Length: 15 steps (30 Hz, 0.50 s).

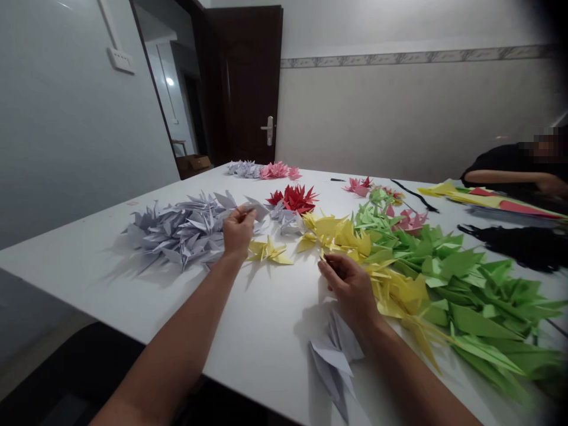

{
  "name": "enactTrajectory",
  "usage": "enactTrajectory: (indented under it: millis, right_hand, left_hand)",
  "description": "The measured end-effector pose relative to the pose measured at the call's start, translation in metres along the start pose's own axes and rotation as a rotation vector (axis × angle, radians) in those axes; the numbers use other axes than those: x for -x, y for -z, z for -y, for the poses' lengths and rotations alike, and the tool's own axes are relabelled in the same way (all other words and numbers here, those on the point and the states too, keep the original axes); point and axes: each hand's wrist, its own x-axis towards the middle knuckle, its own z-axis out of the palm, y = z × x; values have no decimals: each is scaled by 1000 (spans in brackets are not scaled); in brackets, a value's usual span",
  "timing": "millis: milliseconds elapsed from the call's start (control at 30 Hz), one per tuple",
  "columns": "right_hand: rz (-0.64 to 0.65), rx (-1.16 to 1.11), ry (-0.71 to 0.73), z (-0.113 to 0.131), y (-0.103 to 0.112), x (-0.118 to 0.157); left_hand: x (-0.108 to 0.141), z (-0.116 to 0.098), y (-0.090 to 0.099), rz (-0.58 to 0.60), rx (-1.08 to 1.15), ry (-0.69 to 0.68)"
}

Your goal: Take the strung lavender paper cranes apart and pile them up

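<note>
My left hand (pixel 239 229) is closed, thumb and fingers pinched at a pale lavender-white folded paper crane (pixel 260 208). It is raised beside a heap of similar white paper cranes (pixel 181 231). My right hand (pixel 352 284) is also closed in a pinch, in front of the yellow paper cranes (pixel 341 234); what sits between its fingertips is too small to make out. Just below that hand is another white paper crane (pixel 335 355), near the table's front edge. A single yellow crane (pixel 268 252) lies between my hands.
Green cranes (pixel 479 290) spread across the right of the white table (pixel 146 319). Red cranes (pixel 293 198) lie mid-table, pink ones (pixel 277 170) farther back. Black thread (pixel 519 242) and coloured paper sheets (pixel 497 198) are at right, near another person's arm (pixel 506 176).
</note>
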Motion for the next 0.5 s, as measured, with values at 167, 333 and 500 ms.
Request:
enactTrajectory:
  millis: [167,333,500]
  right_hand:
    - [-1,-4,23,0,0,-1]
    - [7,-17,9,2,1,-2]
    - [-28,-18,1,1,4,-4]
  left_hand:
    - [-17,-1,10,-195,79,223]
    - [-19,8,10,-169,94,238]
    - [-12,3,4,-99,122,103]
